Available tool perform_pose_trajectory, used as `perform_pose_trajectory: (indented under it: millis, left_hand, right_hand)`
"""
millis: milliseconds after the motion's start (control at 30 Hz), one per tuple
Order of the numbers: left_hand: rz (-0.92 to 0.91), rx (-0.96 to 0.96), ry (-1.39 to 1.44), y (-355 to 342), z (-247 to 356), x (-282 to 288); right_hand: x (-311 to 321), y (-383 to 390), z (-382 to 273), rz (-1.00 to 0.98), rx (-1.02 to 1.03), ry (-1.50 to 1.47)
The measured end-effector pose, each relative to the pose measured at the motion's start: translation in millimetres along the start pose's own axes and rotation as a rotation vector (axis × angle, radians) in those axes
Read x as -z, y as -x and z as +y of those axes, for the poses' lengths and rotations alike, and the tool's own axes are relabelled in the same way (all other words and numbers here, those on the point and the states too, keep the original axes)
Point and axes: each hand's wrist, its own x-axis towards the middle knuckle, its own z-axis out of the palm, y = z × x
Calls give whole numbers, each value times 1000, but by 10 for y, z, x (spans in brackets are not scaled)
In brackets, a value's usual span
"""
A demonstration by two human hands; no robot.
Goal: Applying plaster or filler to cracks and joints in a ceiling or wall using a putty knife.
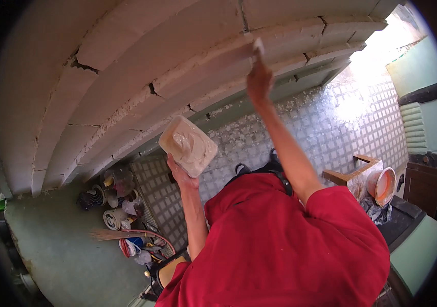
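Note:
My left hand [183, 176] grips a pale rectangular plastic tub [204, 168] from below and tilts it toward me. Smooth, light beige paste [188, 144] lies inside it. Farther out and to the right, my right hand [259, 82] is closed around a putty knife [258, 47] with a pale handle. Its blade is smeared by motion. The knife is up at the wall of pale blocks [126, 77], near a joint between them; whether it touches cannot be made out. Several block joints show dark gaps, and rough dried filler runs along the seams.
Spattered, checkered tiles [239, 133] cover the floor below. At the right are a wooden piece of furniture [354, 174] and an orange-stained bucket [384, 187]. Containers [113, 219], a broom-like bundle [107, 234] and a red hose [165, 238] crowd the left.

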Motion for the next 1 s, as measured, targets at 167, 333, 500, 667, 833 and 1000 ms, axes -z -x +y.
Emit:
perform_pose_trajectory:
  millis: [167,333,500,667,833,1000]
  left_hand:
    - [-23,-11,-6,-1,-81,23]
    - [-18,-41,-32,63,-71,-125]
    - [-44,-40,8,82,-166,-49]
    - [-14,-26,-17,68,-252,-153]
    - [2,-24,-39,69,-279,-149]
    - [36,-67,-19,116,-290,-105]
  right_hand:
    - [-274,747,-310,-103,149,-273]
    - [48,513,29,-117,141,-272]
    - [483,-454,499,193,20,-52]
    - [32,-204,191,117,99,-69]
    - [-64,423,-67,48,394,-245]
    - [373,230,97,-141,192,-215]
